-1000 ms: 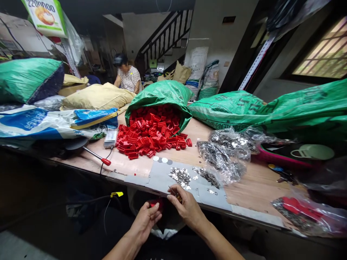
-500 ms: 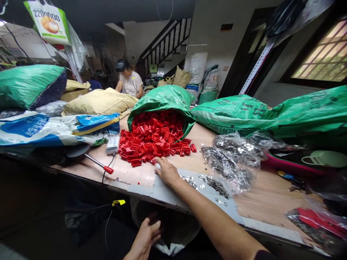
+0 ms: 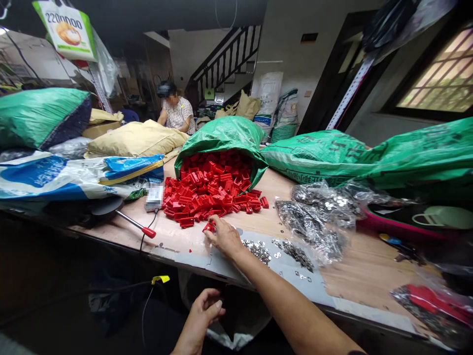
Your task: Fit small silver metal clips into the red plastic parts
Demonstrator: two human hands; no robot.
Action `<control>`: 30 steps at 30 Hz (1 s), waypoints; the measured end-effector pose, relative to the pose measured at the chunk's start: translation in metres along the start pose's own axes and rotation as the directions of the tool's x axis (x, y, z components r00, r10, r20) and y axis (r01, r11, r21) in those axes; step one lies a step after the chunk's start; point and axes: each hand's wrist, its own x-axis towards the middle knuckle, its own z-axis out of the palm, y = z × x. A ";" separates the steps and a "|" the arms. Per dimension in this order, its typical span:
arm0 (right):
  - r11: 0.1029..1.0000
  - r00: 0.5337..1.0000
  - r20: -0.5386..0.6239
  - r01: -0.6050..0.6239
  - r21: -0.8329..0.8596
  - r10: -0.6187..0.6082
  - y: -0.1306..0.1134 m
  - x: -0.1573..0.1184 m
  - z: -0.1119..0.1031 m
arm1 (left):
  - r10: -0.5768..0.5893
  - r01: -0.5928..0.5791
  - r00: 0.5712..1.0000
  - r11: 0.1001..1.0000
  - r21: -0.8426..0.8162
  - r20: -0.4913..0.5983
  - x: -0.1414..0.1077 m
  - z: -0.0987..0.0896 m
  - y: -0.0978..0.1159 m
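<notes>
My right hand is over the front of the table, its fingertips closed on a small red plastic part just in front of the heap. That heap of red plastic parts spills out of a green woven sack. Below the table edge, my left hand hangs with bent fingers apart, holding nothing. Beside my right wrist lie small silvery metal pieces on a grey sheet, with a second pile of darker metal pieces to their right.
Clear bags of metal pieces lie right of the heap. A red-tipped lever points toward the table's front edge at left. More green sacks line the back. A co-worker sits beyond. An open white bag hangs under the edge.
My right hand has drawn back slightly from the heap, bringing a red part with it. My left hand has risen a little and moved right.
</notes>
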 end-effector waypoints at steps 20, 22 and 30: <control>0.147 0.827 0.563 -0.555 0.819 -0.015 0.033 -0.161 -0.016 | 0.677 -0.734 0.652 0.450 0.509 0.341 -0.037 0.032 0.038; 0.194 0.844 0.536 -0.526 0.828 0.000 0.035 -0.168 -0.014 | 0.634 -0.695 0.699 0.496 0.520 0.330 -0.038 0.035 0.040; 0.811 0.968 0.004 -0.212 0.545 0.250 0.093 -0.192 -0.054 | 0.350 -0.360 0.933 0.914 0.185 0.085 -0.048 0.052 0.041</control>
